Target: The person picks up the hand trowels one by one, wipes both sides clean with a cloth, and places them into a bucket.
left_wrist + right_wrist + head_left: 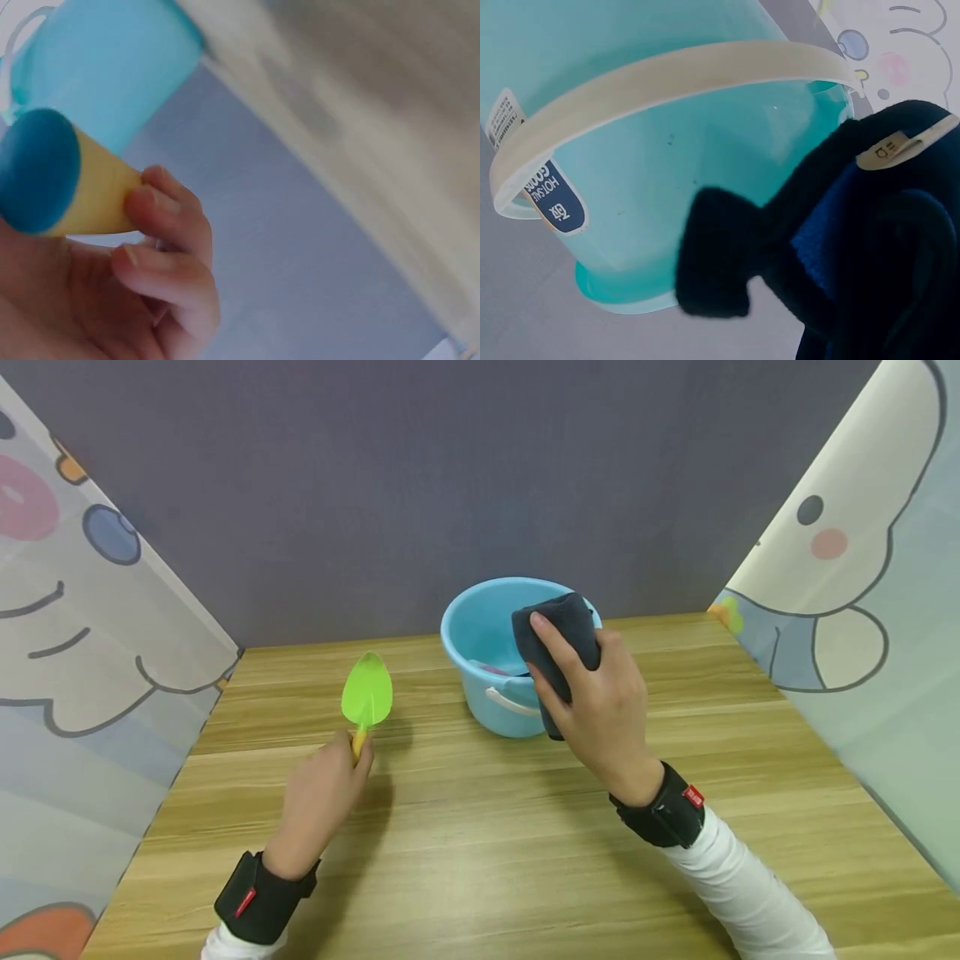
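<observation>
My left hand (322,789) grips a toy shovel by its yellow handle (105,187), which ends in a blue cap in the left wrist view. The shovel's bright green blade (367,689) points away from me, left of the bucket. A folded dark cloth (562,639) is held in my right hand (607,710), over the right front rim of a light blue bucket (480,618). Loose folds of the cloth and a pale tag show in the right wrist view. Something pinkish lies inside the bucket, mostly hidden.
The bucket's white handle (705,71) hangs down on its near side. Wood-patterned table (465,860) lies under both arms. A dark grey wall (337,510) stands behind the bucket, with cartoon-printed panels (840,610) at both sides.
</observation>
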Demonstrator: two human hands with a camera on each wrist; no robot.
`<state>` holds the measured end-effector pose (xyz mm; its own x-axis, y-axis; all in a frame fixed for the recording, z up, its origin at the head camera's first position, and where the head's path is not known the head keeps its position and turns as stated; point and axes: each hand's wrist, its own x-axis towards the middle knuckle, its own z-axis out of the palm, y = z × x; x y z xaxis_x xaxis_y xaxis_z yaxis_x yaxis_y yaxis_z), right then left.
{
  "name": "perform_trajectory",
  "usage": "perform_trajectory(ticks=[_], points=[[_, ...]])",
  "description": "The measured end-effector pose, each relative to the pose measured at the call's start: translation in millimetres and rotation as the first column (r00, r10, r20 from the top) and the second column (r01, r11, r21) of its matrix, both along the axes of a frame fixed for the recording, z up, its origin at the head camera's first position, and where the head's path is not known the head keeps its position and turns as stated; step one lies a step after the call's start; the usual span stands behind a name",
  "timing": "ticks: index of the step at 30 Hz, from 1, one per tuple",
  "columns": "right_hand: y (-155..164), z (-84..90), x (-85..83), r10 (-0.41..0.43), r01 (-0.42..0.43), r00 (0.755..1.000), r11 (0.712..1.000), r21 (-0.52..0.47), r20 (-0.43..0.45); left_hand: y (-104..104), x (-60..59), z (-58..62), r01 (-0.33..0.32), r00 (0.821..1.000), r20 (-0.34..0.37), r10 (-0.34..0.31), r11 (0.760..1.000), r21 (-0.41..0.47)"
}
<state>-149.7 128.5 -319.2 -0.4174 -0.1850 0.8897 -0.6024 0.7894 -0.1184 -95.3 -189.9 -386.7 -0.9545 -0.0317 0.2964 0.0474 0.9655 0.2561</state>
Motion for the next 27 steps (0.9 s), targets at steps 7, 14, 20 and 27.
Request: perform_trajectory(ticks=[7,14,20,27], points=[[1,-0.3,-0.2,-0.009,0.009,0.999,1.0,0.015,-0.03,16,-3.1,28.5,0.069,0.98,-0.19,-0.066,0.998,0.009],[2,0.9,1.2,-0.002,0.002,1.0,1.0,-0.007,-0.02,34,-11.4,59.2,0.07,0.985,-0.162,-0.061,0.996,0.05],[2,1.6,1.5,-0.001,0.0,1.0,1.0,-0.018,-0.018,55,-19.8,75.9,0.101,0.965,-0.24,-0.105,0.994,-0.031],[1,3.3,3.2,0.005,-0.006,0.999,0.999,-0.035,-0.035,82,-31.1,83.7,0.12,0.928,-0.344,-0.146,0.988,-0.095]])
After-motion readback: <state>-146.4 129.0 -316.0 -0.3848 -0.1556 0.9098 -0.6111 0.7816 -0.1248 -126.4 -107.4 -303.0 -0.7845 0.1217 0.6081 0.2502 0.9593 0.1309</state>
